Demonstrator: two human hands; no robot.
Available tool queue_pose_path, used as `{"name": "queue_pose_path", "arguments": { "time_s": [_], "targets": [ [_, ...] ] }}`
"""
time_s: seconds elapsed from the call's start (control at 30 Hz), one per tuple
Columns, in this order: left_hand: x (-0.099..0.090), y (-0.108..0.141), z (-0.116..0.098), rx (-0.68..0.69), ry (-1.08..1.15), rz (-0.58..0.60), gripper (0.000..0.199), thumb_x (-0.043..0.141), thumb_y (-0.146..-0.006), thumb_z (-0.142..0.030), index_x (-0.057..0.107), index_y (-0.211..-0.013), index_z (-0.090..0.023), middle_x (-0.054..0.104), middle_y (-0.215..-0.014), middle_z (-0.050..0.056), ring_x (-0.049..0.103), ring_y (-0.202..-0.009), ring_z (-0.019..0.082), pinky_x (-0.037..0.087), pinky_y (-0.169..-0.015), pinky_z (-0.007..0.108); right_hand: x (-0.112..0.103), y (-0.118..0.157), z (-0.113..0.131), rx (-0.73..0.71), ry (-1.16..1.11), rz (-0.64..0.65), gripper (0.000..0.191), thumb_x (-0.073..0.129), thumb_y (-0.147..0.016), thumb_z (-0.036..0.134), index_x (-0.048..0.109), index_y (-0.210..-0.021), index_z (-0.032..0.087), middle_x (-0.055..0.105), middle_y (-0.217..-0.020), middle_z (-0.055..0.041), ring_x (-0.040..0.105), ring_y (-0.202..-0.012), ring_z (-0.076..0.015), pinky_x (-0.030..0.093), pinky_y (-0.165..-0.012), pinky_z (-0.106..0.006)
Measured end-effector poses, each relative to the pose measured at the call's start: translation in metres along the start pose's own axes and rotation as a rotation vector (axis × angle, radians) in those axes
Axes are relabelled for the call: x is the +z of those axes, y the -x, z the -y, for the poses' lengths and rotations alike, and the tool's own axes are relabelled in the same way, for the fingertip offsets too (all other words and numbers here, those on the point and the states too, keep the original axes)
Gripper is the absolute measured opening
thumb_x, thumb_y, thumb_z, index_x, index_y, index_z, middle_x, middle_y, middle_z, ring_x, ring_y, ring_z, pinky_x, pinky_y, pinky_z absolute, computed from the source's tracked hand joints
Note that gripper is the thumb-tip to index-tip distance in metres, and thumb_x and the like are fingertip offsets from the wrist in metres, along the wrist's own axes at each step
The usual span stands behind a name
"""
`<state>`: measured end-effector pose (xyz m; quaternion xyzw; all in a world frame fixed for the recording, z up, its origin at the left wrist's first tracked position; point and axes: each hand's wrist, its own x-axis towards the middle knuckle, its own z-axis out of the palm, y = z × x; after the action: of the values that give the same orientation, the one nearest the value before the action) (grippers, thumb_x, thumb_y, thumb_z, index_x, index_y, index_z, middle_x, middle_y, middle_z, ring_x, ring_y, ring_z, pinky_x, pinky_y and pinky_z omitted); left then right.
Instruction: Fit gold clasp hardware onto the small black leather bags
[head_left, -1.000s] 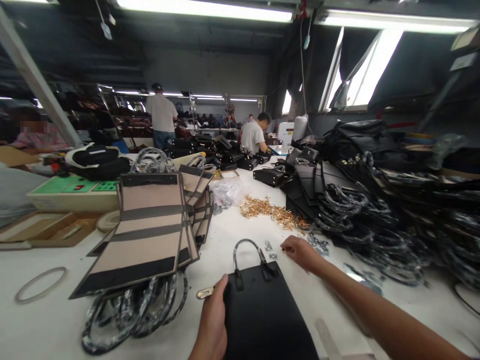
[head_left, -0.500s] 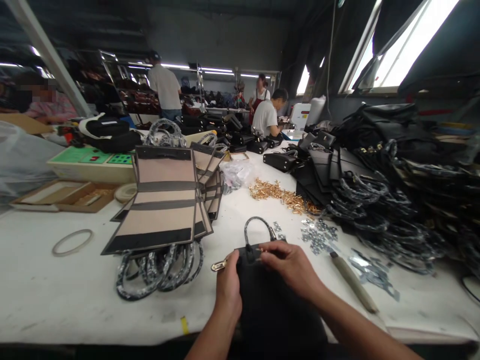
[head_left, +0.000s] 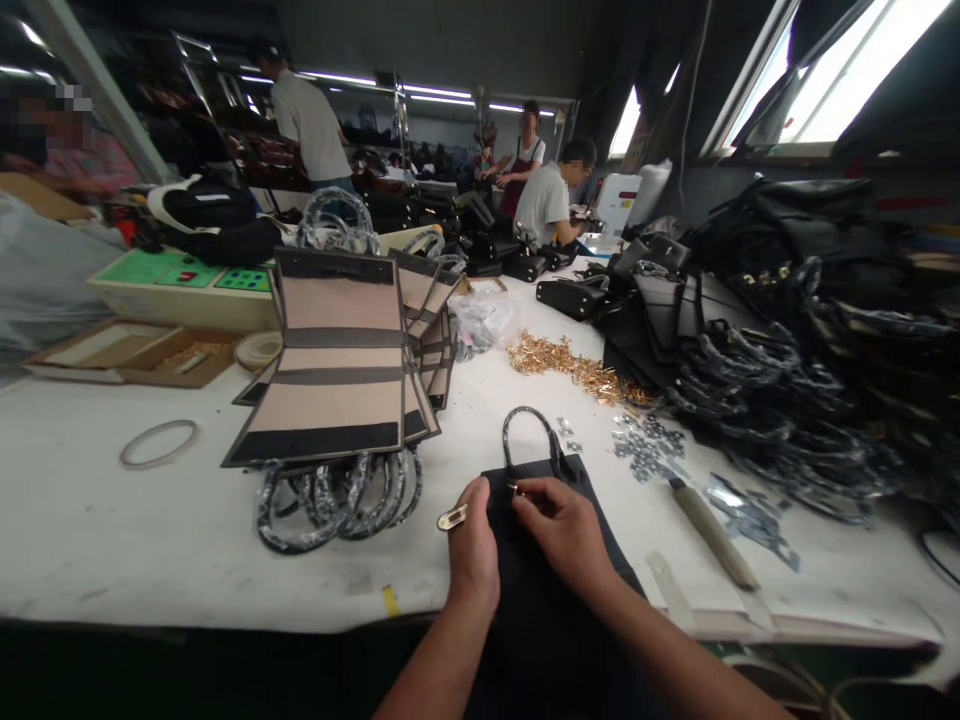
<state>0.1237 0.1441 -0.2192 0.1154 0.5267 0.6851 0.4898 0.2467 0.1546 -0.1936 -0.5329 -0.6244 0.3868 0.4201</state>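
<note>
Steady the black bag (head_left: pixel 521 590), near on the worktop (head_left: pixel 210 550), with the fingers of the left hand (head_left: pixel 472 550) gripping its left edge; with those of the right hand (head_left: pixel 561 528) pinching a small gold piece (head_left: pixel 514 489) at the handle (head_left: pixel 557 455)'s left base, align squarely without forcing.

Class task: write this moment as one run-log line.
left hand: holding black bag edge | right hand: pinching small gold piece by handle | beyond: gold fittings pile

bare tabletop (head_left: pixel 469 420) lane between panel stack (head_left: pixel 337 400) and black bag (head_left: pixel 517 570), metal plates (head_left: pixel 649 447) and rod (head_left: pixel 712 535) as obstacles rightward
</note>
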Motion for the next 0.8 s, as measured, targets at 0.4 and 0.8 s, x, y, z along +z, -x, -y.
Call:
{"name": "queue_pose_path", "arguments": {
  "time_s": [0.4,0.8],
  "targets": [
    [0.003,0.009,-0.006,0.069,-0.069,0.062,0.030,0.077,-0.078,-0.041,0.078,-0.097,-0.018,0.079,-0.098,0.004,0.069,-0.099,0.023,0.052,-0.093,0.034,0.010,0.003,-0.005,-0.215,0.213,-0.054,0.015,0.063,-0.094,0.027,0.073,-0.102,0.022,0.073,-0.090,-0.0037,0.069,-0.078,-0.0189,0.055,-0.074,-0.030],
    [-0.003,0.005,0.005,0.135,-0.191,0.045,0.028,0.070,-0.086,-0.041,0.077,-0.104,-0.020,0.078,-0.110,0.006,0.067,-0.110,0.027,0.049,-0.101,0.038,0.000,-0.009,0.017,-0.172,0.252,0.147,0.015,0.062,-0.088,0.020,0.073,-0.099,0.022,0.070,-0.080,0.0001,0.064,-0.068,-0.0159,0.049,-0.066,-0.026]
  ]
}}
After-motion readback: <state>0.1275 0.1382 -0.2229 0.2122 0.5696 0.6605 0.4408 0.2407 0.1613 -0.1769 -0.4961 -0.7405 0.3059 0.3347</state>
